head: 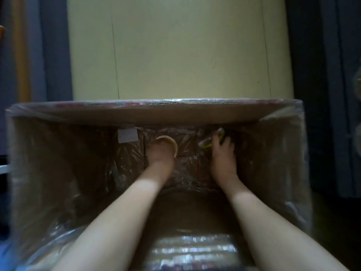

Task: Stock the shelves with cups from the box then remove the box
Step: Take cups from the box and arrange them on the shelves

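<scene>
I look down into a deep cardboard box (58, 173) lined with clear plastic film. Both arms reach to its bottom. My left hand (159, 153) grips a cup (172, 142) whose pale round rim shows just past the fingers. My right hand (223, 153) holds a second cup (207, 142), yellowish and wrapped in shiny plastic, lying near the far right of the box floor. The frame is blurred, so the fingers' exact lie on each cup is hard to make out.
A white label (128, 135) sticks to the far inner wall of the box. Behind the box rises a pale yellow wall or panel (175, 51). Dark blue shelving or curtains flank it on the left (54, 55) and right (322, 75).
</scene>
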`<state>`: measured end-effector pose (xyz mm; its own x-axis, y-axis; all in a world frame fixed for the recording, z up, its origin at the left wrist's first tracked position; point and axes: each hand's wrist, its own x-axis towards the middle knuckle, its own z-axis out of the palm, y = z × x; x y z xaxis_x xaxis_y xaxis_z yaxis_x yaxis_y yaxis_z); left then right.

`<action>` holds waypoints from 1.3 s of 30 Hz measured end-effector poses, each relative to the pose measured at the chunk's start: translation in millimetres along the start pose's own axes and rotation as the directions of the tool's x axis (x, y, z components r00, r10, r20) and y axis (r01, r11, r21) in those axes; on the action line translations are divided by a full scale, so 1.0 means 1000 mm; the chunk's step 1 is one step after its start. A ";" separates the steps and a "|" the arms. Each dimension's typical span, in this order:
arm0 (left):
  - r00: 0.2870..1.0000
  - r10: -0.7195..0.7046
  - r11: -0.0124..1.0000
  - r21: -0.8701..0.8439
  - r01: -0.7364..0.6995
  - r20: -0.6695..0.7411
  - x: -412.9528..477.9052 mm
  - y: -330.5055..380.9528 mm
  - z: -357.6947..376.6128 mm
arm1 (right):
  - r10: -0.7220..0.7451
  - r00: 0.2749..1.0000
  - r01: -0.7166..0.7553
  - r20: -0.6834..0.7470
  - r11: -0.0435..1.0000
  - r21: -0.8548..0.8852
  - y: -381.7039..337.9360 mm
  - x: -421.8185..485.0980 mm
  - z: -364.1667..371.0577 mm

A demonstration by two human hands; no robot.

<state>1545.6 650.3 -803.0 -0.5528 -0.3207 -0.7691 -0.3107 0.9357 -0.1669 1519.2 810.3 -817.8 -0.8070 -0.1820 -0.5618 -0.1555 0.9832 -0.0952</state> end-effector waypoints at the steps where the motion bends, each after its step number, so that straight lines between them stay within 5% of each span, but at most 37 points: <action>1: 0.999 -0.024 0.990 -0.138 0.029 0.040 -0.023 -0.008 -0.011 | -0.016 1.000 0.015 0.006 1.000 0.025 -0.006 -0.018 -0.019; 4: 0.977 -0.141 0.837 -0.507 0.204 0.160 -0.101 -0.037 -0.058 | -0.055 0.998 0.055 -0.003 0.984 0.167 -0.027 -0.076 -0.087; 8: 0.945 -0.225 0.448 -0.836 0.316 0.237 -0.218 -0.086 -0.130 | -0.208 0.968 0.249 -0.138 0.820 0.515 -0.058 -0.165 -0.195; 11: 0.941 -0.308 0.151 -0.970 0.193 0.139 -0.315 -0.120 -0.185 | -0.302 0.921 0.387 -0.244 0.661 0.642 -0.088 -0.236 -0.295; 13: 0.938 -0.336 -0.152 -0.988 0.040 0.089 -0.381 -0.144 -0.224 | -0.340 0.884 0.466 -0.321 0.592 0.657 -0.112 -0.279 -0.357; 15: 0.950 -0.310 -0.443 -0.891 -0.102 0.045 -0.437 -0.173 -0.256 | -0.402 0.824 0.563 -0.398 0.501 0.657 -0.139 -0.312 -0.415; 17: 0.972 -0.228 -0.589 -0.785 -0.191 -0.066 -0.494 -0.200 -0.287 | -0.485 0.756 0.639 -0.439 0.403 0.655 -0.166 -0.345 -0.472; 22: 0.821 -0.408 -0.423 -0.714 -0.558 -0.399 -0.611 -0.253 -0.344 | -0.692 0.534 0.738 -0.486 0.103 0.667 -0.230 -0.440 -0.602; 28: 0.613 -0.590 -0.235 -0.615 -0.753 -0.525 -0.738 -0.321 -0.385 | -0.869 0.200 0.634 -0.452 -0.237 0.736 -0.286 -0.532 -0.695; 34: 0.456 -0.721 0.000 -0.659 -0.752 -0.521 -0.855 -0.395 -0.380 | -0.919 -0.044 0.527 -0.391 -0.354 0.772 -0.360 -0.595 -0.726; 39: 0.385 -0.779 0.074 -0.681 -0.728 -0.496 -0.927 -0.476 -0.369 | -0.921 -0.099 0.549 -0.377 -0.366 0.751 -0.441 -0.651 -0.723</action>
<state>1920.5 448.0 217.7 -0.3539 -0.9247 0.1400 -0.1474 0.2030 0.9680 1701.4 487.7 183.7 0.0079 -0.8915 0.4530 0.0417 -0.4524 -0.8909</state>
